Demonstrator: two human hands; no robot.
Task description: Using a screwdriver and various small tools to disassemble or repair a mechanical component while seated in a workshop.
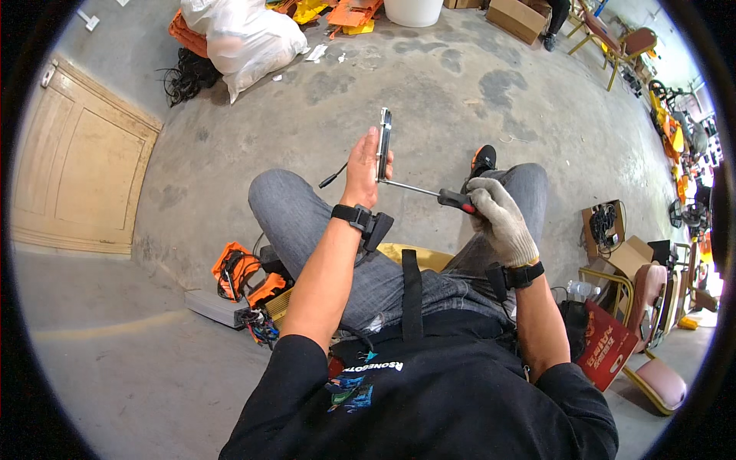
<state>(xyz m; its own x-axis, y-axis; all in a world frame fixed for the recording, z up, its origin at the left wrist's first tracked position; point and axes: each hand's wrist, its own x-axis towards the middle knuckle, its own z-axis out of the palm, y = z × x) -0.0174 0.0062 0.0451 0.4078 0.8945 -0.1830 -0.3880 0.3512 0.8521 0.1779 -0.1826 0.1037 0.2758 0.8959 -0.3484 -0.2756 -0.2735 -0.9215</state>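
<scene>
My bare left hand [363, 167] is wrapped round a slim metal-edged device [384, 142], held upright on its narrow side above my left knee. A short black cable with a plug [333, 175] hangs out beside that hand. My right hand [500, 216], in a grey knit glove, grips a screwdriver [455, 201] by its black and red handle. The screwdriver's shaft points left, and its tip meets the near lower end of the device. Whether the tip sits in a screw is too small to tell. Both wrists wear black straps.
By my left leg lie an orange casing [261, 290], a grey box [215, 307] and loose wires. At right are a carton with cables [604, 228], a red box [605, 346] and chairs. White bags [249, 46] and a white bucket [414, 11] stand ahead; a wooden door [80, 165] is left.
</scene>
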